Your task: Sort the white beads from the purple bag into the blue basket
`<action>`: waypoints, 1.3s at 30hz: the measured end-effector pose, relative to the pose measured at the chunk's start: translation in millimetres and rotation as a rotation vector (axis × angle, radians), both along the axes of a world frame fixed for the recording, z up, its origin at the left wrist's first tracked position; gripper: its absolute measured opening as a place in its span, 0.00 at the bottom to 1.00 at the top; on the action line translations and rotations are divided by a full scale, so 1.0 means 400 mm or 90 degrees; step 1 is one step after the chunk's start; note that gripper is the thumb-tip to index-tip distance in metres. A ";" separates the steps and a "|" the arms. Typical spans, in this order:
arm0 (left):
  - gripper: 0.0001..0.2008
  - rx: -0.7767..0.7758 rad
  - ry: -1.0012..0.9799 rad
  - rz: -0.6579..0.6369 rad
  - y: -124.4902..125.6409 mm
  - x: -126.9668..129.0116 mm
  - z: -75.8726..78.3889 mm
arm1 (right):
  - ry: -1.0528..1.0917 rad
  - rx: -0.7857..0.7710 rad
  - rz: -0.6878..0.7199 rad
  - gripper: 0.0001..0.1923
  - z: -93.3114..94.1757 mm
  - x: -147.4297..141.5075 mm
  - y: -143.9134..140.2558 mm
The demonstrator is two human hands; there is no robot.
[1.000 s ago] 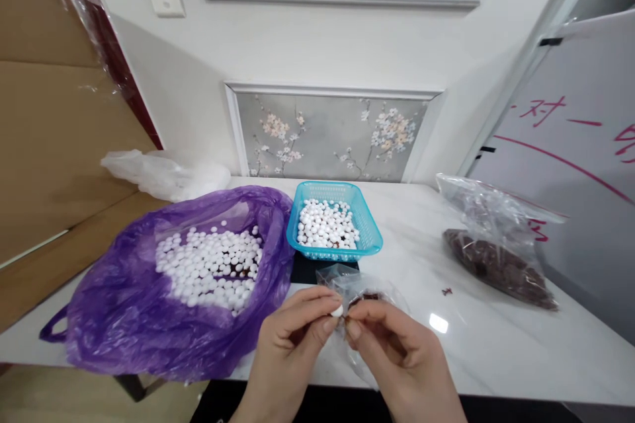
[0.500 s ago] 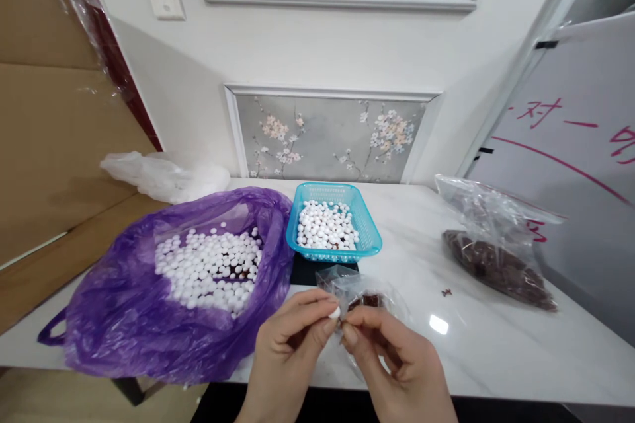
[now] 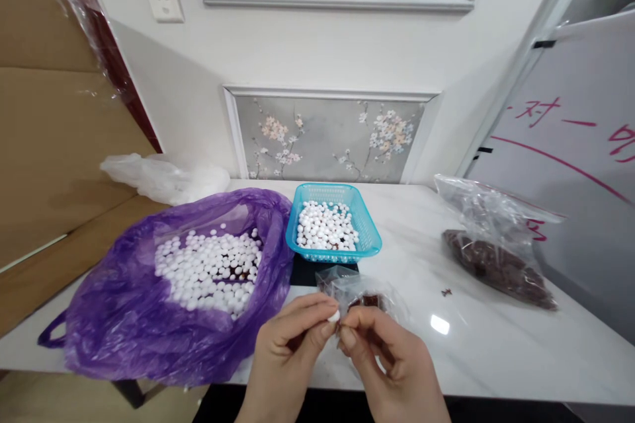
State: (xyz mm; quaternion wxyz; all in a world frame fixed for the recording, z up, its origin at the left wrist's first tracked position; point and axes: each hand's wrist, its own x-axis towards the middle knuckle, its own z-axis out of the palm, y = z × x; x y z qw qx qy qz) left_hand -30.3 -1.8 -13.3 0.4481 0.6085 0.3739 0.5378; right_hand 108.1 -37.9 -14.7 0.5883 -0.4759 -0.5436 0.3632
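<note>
At the near edge of the table (image 3: 496,357), our left hand (image 3: 292,350) pinches a small white bead (image 3: 335,315) between thumb and forefinger. Our right hand (image 3: 391,363) meets it fingertip to fingertip, pinched on something too small to identify. Just behind the fingers lies a small clear bag (image 3: 367,294) with dark pieces inside. Behind that stands a blue basket (image 3: 370,241) of white beads. A purple bag (image 3: 124,317) of beads fills the left side. A larger clear bag (image 3: 496,244) of dark pieces lies near the right edge.
</note>
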 end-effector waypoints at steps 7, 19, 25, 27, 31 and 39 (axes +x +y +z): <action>0.13 -0.039 -0.111 -0.072 -0.004 0.001 -0.014 | -0.019 0.001 0.016 0.09 -0.002 -0.001 0.002; 0.09 -0.072 -0.146 -0.036 0.004 -0.004 -0.012 | 0.025 -0.017 -0.031 0.10 0.000 0.003 -0.015; 0.09 -0.041 -0.169 -0.041 0.000 -0.013 -0.011 | 0.037 -0.017 -0.053 0.11 0.000 0.005 -0.019; 0.09 -0.044 -0.181 -0.042 0.000 -0.014 -0.012 | 0.026 -0.009 -0.051 0.12 0.000 0.005 -0.018; 0.08 -0.060 -0.197 -0.029 0.001 -0.014 -0.016 | 0.018 -0.014 -0.061 0.12 -0.001 0.005 -0.018; 0.06 -0.115 -0.237 -0.035 -0.007 -0.017 -0.015 | 0.025 -0.031 -0.064 0.12 -0.001 0.012 -0.021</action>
